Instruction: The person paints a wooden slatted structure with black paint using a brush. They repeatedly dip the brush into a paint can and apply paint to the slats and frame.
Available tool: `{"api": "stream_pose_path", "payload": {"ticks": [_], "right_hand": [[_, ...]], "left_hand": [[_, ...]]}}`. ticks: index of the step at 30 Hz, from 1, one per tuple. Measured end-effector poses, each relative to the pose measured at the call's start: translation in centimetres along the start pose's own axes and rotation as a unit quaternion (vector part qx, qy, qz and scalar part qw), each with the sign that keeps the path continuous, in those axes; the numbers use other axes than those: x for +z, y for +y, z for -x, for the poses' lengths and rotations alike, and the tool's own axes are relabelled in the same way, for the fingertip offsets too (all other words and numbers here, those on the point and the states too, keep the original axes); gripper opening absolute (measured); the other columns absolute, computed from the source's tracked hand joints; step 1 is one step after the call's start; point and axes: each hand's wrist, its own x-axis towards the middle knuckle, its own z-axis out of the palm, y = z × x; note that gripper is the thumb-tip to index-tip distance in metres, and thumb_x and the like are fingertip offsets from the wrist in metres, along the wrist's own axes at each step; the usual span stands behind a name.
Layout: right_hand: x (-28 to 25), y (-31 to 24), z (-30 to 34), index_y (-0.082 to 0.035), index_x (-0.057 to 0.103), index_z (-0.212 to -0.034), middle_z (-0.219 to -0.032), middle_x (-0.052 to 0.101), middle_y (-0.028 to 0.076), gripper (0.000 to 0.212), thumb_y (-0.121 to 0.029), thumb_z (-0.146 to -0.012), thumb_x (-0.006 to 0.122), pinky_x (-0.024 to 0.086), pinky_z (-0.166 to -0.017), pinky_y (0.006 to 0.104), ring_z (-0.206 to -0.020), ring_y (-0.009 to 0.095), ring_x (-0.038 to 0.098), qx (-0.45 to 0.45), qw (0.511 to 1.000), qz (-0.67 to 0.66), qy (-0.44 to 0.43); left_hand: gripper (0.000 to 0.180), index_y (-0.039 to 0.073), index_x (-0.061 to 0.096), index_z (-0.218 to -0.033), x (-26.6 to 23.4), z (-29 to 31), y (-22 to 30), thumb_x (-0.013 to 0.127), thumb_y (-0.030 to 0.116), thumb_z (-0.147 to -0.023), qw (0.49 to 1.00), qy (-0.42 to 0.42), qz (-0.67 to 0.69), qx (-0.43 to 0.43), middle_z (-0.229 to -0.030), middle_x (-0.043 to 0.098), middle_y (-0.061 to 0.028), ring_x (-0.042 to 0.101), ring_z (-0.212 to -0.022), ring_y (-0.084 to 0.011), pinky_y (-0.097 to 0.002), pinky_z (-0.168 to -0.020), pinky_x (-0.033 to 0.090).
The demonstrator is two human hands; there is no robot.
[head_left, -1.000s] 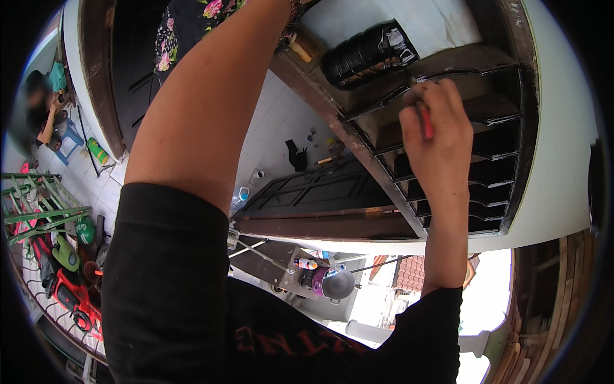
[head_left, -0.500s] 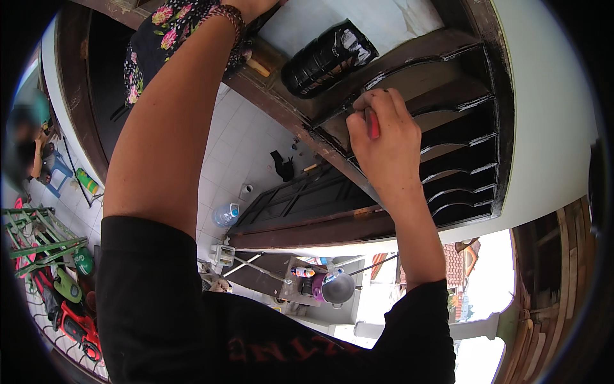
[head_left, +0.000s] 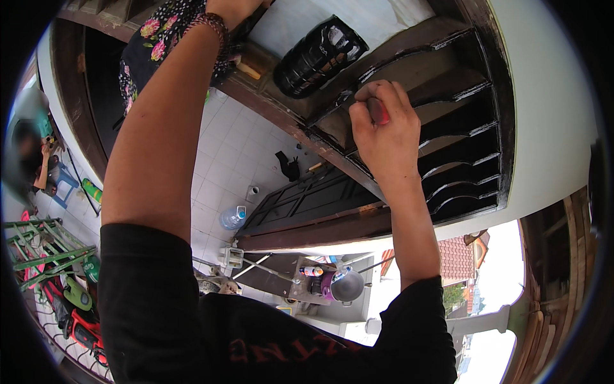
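Note:
My right hand (head_left: 389, 128) is closed around a red-handled tool (head_left: 379, 112) whose working end is hidden behind my fingers. It is held against a dark wooden frame with wavy slats (head_left: 457, 94), which have a glossy black coat. Just left of that hand, a black-smeared plastic container (head_left: 320, 56) lies tilted on the brown wooden ledge. My left hand (head_left: 235, 9) reaches up to the top edge, its fingers mostly cut off by the picture. Beside that wrist hangs a black floral cloth (head_left: 157, 48). A small wooden-handled item (head_left: 248, 69) lies on the ledge near it.
Far below is a tiled floor (head_left: 220, 137) with a clear water bottle (head_left: 233, 217) and a black cloth-like item (head_left: 288, 166). A green metal rack (head_left: 51, 256) stands lower left. Another person (head_left: 32, 153) is at the far left. A purple pot (head_left: 345, 286) sits below.
The view has shifted slightly. My right hand has turned a little, and more of the red handle's end shows. My left arm stays raised.

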Motion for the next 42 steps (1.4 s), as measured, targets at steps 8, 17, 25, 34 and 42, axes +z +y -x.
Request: {"api": "stream_pose_path", "payload": {"ticks": [8,17,25,34,42], "right_hand": [[3.3,-1.4,7.2,-0.005,0.062,-0.089,-0.097,0.052,0.009,0.024,-0.006,-0.068,0.074,0.056,-0.072,0.0379,-0.09,0.026,0.061,-0.138,0.952,0.049,-0.27],[-1.0,1.6,3.7,-0.003,0.064,-0.087,-0.086,0.058,0.009,0.016,0.006,-0.075,0.068,0.053,-0.061,0.0341,-0.069,0.024,0.063,-0.02,0.993,-0.079,0.083],[1.1,2.0,20.9,0.0,0.066,-0.086,-0.085,0.066,0.01,0.011,0.003,-0.079,0.074,0.051,-0.068,0.0323,-0.079,0.021,0.064,0.184,0.925,-0.329,-0.053],[6.7,2.0,76.5,-0.008,0.071,-0.109,-0.119,0.068,0.022,0.047,-0.044,-0.09,0.047,0.052,-0.095,0.0476,-0.109,0.037,0.066,0.668,0.557,0.008,-0.494],[-3.3,-5.0,86.8,0.001,0.059,-0.119,-0.097,0.067,0.016,0.04,-0.022,-0.087,0.065,0.055,-0.075,0.042,-0.088,0.029,0.066,0.873,0.295,-0.126,-0.368]], "left_hand": [[0.032,-0.002,0.074,-0.089,1.3,-2.6,-2.7,0.073,0.024,-0.07,0.989,-0.15,-0.015,-0.008,-0.079,0.072,-0.0103,0.068,-0.073,-0.0197,-0.0326,-0.071,0.053],[0.03,-0.001,0.075,-0.081,0.0,-2.2,-1.9,0.073,0.025,-0.065,0.994,-0.105,-0.027,0.008,-0.075,0.071,-0.0091,0.067,-0.072,-0.017,-0.0303,-0.072,0.051],[0.032,-0.002,0.076,-0.086,1.6,-2.4,-2.0,0.072,0.023,-0.066,0.994,-0.113,-0.005,-0.014,-0.081,0.072,-0.0103,0.067,-0.08,-0.0192,-0.0312,-0.076,0.05],[0.029,-0.004,0.072,-0.092,1.8,-2.7,-1.1,0.068,0.015,-0.071,0.992,-0.127,0.0,-0.008,-0.076,0.069,-0.0097,0.064,-0.069,-0.0196,-0.0331,-0.066,0.049],[0.022,-0.004,0.07,-0.093,1.1,-5.8,-3.0,0.066,0.009,-0.076,0.98,-0.201,-0.002,-0.014,-0.076,0.069,-0.0135,0.066,-0.07,-0.0239,-0.0347,-0.066,0.051]]}}
